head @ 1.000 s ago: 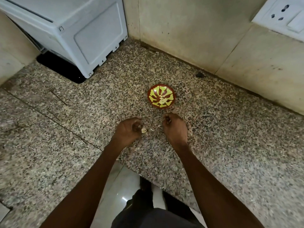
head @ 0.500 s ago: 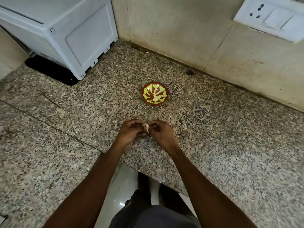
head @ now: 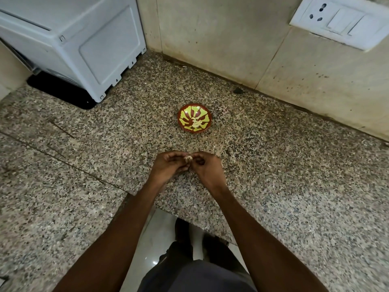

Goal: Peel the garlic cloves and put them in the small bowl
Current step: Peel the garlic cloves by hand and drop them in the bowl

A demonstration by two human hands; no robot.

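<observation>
A small red bowl (head: 194,120) with a yellow-green pattern sits on the speckled granite counter (head: 273,186), with a few pale peeled cloves lying at its centre. Closer to me, my left hand (head: 167,167) and my right hand (head: 207,168) meet fingertip to fingertip above the counter. Between them they pinch one pale garlic clove (head: 188,158), most of it hidden by the fingers.
A white appliance (head: 73,43) stands at the back left on a black base. Beige wall tiles run behind the bowl, with a white socket and switch plate (head: 341,20) at upper right. Thin scraps of garlic skin (head: 269,165) lie right of my hands. The counter edge is below my forearms.
My hands were apart a second ago, with the clove at my left fingertips. They have come together on the clove and stay joined.
</observation>
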